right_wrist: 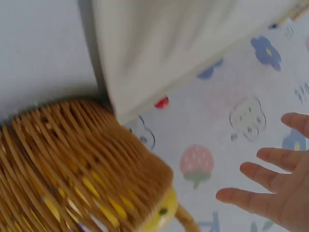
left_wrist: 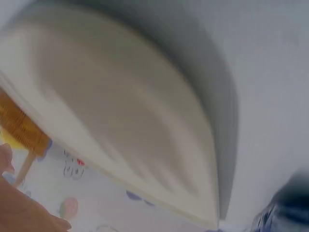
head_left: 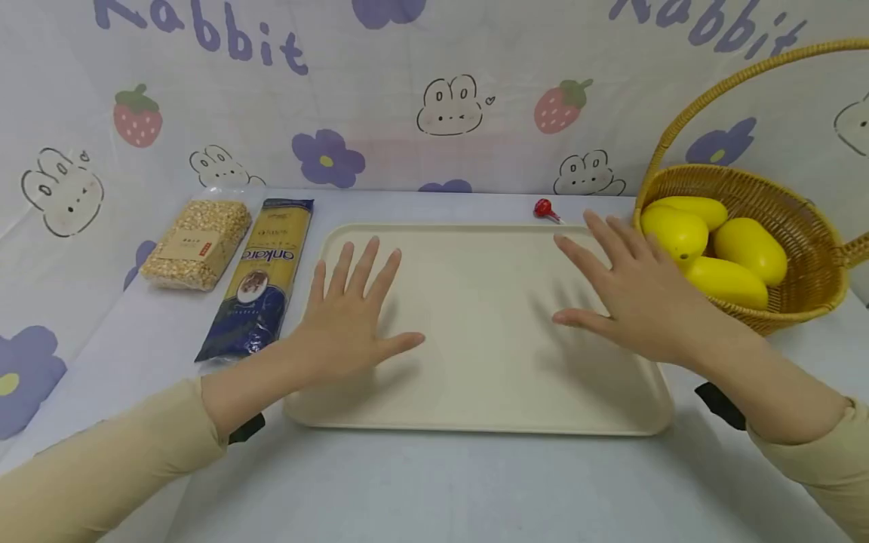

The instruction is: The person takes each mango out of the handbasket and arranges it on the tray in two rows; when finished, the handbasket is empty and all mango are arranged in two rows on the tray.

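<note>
A cream rectangular tray (head_left: 475, 324) lies flat on the white-covered table with nothing on it. Over its left part hovers my left hand (head_left: 349, 320), fingers spread and palm down, casting a shadow on it. My right hand (head_left: 634, 294) is spread in the same way above the tray's right side, its fingers pointing toward the back. Neither hand holds anything. In the right wrist view, the straight fingers of the right hand (right_wrist: 275, 179) show at the lower right. Part of the left hand (left_wrist: 24, 208) shows in the left wrist view's lower left corner.
At the right stands a wicker basket (head_left: 815, 279) with a tall handle, holding several yellow mangoes (head_left: 750, 249). A red lollipop (head_left: 545, 210) lies behind the tray. To the left are a blue-and-yellow pasta packet (head_left: 261, 279) and a clear bag of corn kernels (head_left: 197, 245).
</note>
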{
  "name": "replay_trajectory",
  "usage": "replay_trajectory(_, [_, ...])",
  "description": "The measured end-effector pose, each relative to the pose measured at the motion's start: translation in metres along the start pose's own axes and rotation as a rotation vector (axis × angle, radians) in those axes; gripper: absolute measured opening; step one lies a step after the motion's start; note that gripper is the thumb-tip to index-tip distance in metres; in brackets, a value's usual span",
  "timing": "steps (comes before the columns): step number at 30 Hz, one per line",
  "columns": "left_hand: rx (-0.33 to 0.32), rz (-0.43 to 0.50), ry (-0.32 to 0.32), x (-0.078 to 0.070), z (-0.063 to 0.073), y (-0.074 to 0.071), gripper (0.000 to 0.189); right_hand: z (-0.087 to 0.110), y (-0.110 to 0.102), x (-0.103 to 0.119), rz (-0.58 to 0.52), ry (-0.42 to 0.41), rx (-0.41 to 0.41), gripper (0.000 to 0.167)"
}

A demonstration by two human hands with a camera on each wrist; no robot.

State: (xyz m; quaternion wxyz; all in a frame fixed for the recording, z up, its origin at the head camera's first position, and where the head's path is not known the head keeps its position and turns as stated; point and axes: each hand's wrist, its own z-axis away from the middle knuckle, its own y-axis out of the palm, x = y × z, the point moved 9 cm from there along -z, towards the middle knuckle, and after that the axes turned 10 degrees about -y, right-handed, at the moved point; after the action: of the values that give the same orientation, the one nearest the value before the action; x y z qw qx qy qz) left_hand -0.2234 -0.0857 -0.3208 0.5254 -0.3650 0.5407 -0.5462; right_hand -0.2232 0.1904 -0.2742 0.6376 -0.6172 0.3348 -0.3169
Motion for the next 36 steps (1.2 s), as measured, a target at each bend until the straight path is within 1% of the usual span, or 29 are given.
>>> replay_trajectory(3, [-0.004,0.043,-0.025,0.008,-0.007,-0.017,0.102,0.003,-0.022,-0.020,-0.072,0.053,-0.038,0.089])
replay_trajectory(7, [0.000,0.116,-0.054,0.023,-0.020,-0.041,0.099,0.010,-0.048,-0.062,-0.187,0.156,-0.097,0.086])
replay_trajectory(9, [0.013,0.173,-0.060,0.031,-0.028,-0.051,0.097,0.014,-0.058,-0.084,-0.242,0.196,-0.133,0.083])
replay_trajectory(12, [0.036,0.273,-0.063,0.042,-0.041,-0.062,0.093,0.019,-0.067,-0.115,-0.298,0.238,-0.186,0.077])
replay_trajectory(15, [0.064,0.343,-0.080,0.054,-0.055,-0.068,0.089,0.020,-0.070,-0.141,-0.359,0.268,-0.209,0.072])
replay_trajectory(17, [0.089,0.369,-0.108,0.062,-0.064,-0.068,0.086,0.018,-0.068,-0.156,-0.378,0.302,-0.197,0.071])
replay_trajectory(20, [0.131,0.378,-0.137,0.074,-0.076,-0.066,0.084,0.015,-0.063,-0.174,-0.405,0.352,-0.160,0.072])
replay_trajectory(23, [0.159,0.383,-0.145,0.083,-0.088,-0.064,0.082,0.013,-0.059,-0.189,-0.435,0.387,-0.123,0.074])
replay_trajectory(25, [0.181,0.424,-0.146,0.087,-0.096,-0.062,0.079,0.013,-0.055,-0.198,-0.456,0.399,-0.098,0.075])
replay_trajectory(28, [0.228,0.529,-0.151,0.092,-0.107,-0.057,0.075,0.013,-0.045,-0.212,-0.488,0.397,-0.046,0.075])
replay_trajectory(31, [0.277,0.620,-0.167,0.095,-0.114,-0.051,0.071,0.013,-0.028,-0.226,-0.545,0.388,0.044,0.077])
replay_trajectory(33, [0.291,0.632,-0.179,0.096,-0.117,-0.048,0.067,0.013,-0.016,-0.232,-0.584,0.376,0.115,0.079])
replay_trajectory(36, [0.285,0.623,-0.191,0.100,-0.122,-0.045,0.062,0.012,0.003,-0.239,-0.650,0.352,0.195,0.082])
